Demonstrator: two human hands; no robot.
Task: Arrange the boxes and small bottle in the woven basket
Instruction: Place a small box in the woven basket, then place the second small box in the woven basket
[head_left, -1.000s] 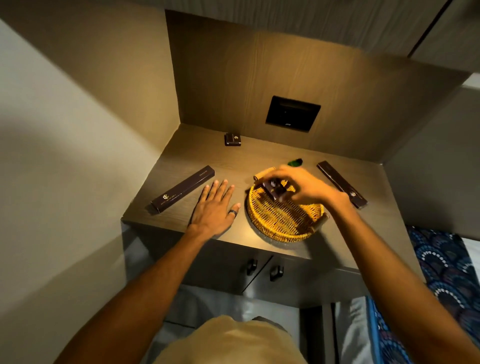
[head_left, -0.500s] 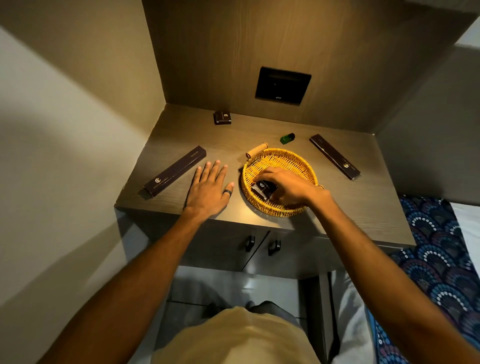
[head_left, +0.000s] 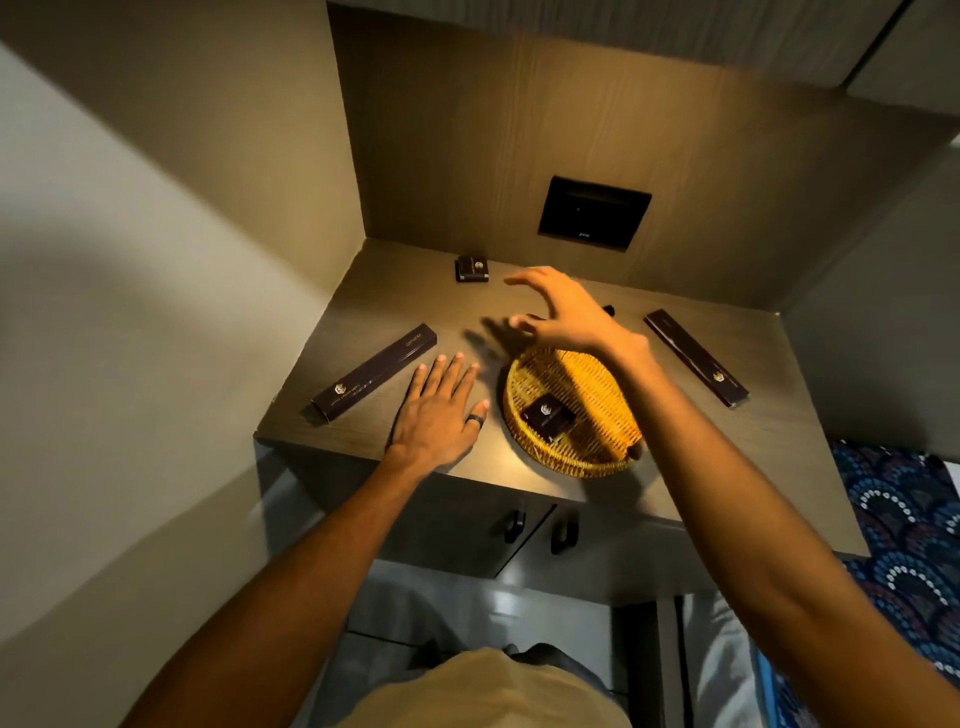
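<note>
Basket (head_left: 597, 457) held one small box (head_left: 548, 415); right hand (head_left: 566, 317) hovered spread and empty, left hand (head_left: 441, 410) flat on counter (head_left: 701, 467). Forearm could clip the rim and tip it.

- The right hand (head_left: 563, 317) has left the woven basket (head_left: 613, 462) and now hangs above its far rim, fingers spread, grip empty.
- The small dark box (head_left: 548, 415), held in that grip half a second ago, now lies on the basket floor, lower left of the basket.
</note>
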